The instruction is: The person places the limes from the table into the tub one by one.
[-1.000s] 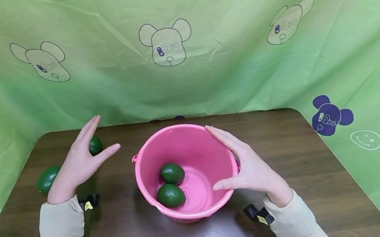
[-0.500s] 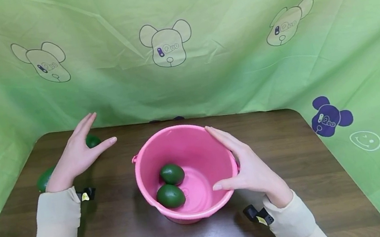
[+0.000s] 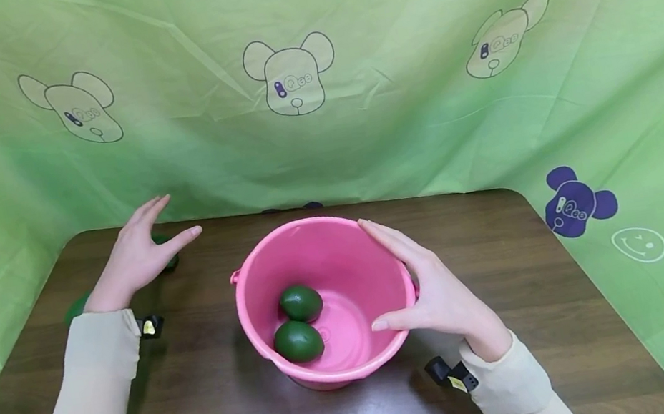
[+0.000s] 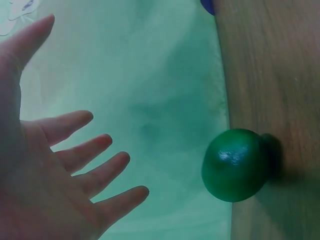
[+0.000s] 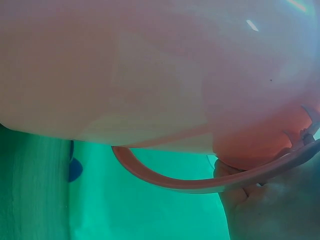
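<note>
My left hand [image 3: 134, 256] hovers over the table's left side with its fingers spread and holds nothing. Partly behind it lies a dark green avocado [image 3: 172, 263], seen whole and apart from the fingers in the left wrist view as a glossy avocado [image 4: 235, 165]. Another avocado [image 3: 75, 310] is mostly hidden by the left wrist. A pink bucket [image 3: 310, 236] stands mid-table with two avocados inside, one farther avocado [image 3: 301, 304] and one nearer avocado [image 3: 298, 341]. My right hand [image 3: 443, 291] holds the bucket's right rim, thumb across the edge. Its handle [image 5: 175, 182] hangs beside that hand.
The brown wooden table [image 3: 498, 267] ends at a green printed cloth [image 3: 399, 138] hanging behind and along both sides. Each wrist carries a small black camera, like the right camera [image 3: 452, 375].
My left hand has shifted away from me, over the far avocado, and covers more of it and of the left one. The right hand and the bucket stay put.
</note>
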